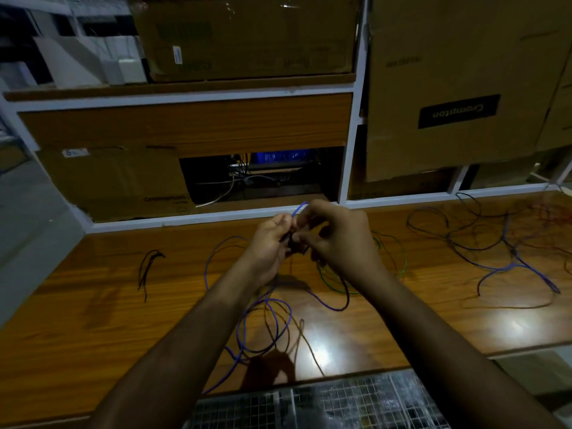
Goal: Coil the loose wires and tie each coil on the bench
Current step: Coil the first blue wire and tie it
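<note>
A glossy wooden bench (93,305) below box-filled shelves: both hands' fingers (301,222) pinch a purple wire (278,317) trailing beneath them, one tied bundle (148,267) left of them, tangled loose wires (495,243) right, so most coiling seems undone.

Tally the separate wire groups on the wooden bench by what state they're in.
Held in both hands, left hand and right hand: 1, the purple wire trailing to the bench
Small dark wire bundle at the left: 1
Loose green wire loops behind the right hand: 1
Loose tangle of dark and purple wires at the right: 1
Total: 4 groups; strands too tangled to count.
</note>
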A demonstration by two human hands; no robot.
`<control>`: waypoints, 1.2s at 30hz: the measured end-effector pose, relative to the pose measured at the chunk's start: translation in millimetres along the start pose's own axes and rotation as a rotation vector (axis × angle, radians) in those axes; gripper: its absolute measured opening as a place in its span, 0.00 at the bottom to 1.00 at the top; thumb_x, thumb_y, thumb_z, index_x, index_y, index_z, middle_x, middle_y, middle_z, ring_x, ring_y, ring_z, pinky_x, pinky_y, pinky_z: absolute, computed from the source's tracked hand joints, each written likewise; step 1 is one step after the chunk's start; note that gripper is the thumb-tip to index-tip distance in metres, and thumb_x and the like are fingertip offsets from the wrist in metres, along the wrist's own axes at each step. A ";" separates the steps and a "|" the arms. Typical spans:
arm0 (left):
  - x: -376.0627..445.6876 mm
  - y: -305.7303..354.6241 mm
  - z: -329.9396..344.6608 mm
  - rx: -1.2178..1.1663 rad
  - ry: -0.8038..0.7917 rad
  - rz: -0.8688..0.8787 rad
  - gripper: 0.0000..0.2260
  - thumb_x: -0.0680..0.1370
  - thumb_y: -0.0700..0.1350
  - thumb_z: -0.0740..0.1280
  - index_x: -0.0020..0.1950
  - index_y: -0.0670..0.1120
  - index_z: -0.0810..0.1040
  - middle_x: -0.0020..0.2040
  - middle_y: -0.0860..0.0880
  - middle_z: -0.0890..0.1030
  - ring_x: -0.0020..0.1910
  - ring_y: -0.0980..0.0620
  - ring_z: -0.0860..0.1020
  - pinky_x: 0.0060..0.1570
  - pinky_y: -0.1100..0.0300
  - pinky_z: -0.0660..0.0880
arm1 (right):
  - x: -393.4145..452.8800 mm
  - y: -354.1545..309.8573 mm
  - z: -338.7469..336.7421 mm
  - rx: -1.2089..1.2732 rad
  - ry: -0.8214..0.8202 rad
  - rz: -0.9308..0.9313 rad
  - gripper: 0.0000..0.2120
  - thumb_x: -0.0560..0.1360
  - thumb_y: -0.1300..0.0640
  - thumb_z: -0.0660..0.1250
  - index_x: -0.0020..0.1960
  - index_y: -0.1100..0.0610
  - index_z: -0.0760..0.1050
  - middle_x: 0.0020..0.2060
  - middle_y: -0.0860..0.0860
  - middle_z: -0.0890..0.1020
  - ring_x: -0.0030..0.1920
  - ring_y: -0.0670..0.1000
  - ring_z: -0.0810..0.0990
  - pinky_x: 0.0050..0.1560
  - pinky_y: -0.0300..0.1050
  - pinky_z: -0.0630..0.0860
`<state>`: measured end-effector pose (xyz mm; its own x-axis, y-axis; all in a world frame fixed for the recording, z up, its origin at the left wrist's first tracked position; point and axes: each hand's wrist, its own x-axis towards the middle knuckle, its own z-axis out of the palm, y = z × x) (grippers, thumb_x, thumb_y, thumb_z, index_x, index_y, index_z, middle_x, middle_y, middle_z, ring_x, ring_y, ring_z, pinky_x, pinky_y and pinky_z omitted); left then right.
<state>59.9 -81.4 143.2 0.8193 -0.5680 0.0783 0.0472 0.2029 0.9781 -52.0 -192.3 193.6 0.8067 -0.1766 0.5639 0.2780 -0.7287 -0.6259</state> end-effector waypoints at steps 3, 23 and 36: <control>-1.1 -0.4 0.3 0.110 0.042 0.097 0.12 0.84 0.47 0.56 0.44 0.46 0.73 0.43 0.37 0.76 0.41 0.43 0.76 0.42 0.48 0.74 | 2.2 6.8 -1.3 0.292 -0.091 0.231 0.09 0.70 0.63 0.77 0.45 0.56 0.78 0.36 0.51 0.83 0.27 0.52 0.82 0.24 0.44 0.77; 8.4 -0.6 -24.9 -0.250 0.104 -0.112 0.12 0.85 0.41 0.51 0.43 0.44 0.68 0.23 0.52 0.66 0.19 0.57 0.60 0.24 0.63 0.58 | -30.5 60.8 -19.8 0.688 -0.263 0.406 0.11 0.70 0.61 0.73 0.52 0.62 0.81 0.38 0.56 0.83 0.31 0.50 0.78 0.35 0.47 0.78; -9.3 18.2 -1.5 -0.555 -0.234 -0.347 0.07 0.76 0.40 0.56 0.39 0.43 0.71 0.21 0.55 0.59 0.20 0.58 0.52 0.21 0.65 0.51 | 6.5 57.5 -8.5 0.312 0.186 0.571 0.09 0.81 0.53 0.64 0.42 0.52 0.73 0.43 0.54 0.84 0.22 0.48 0.74 0.23 0.38 0.65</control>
<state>54.0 -71.2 160.0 0.5619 -0.8183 -0.1207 0.6209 0.3208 0.7153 -35.2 -240.9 165.8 0.7763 -0.6087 0.1641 -0.0051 -0.2664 -0.9638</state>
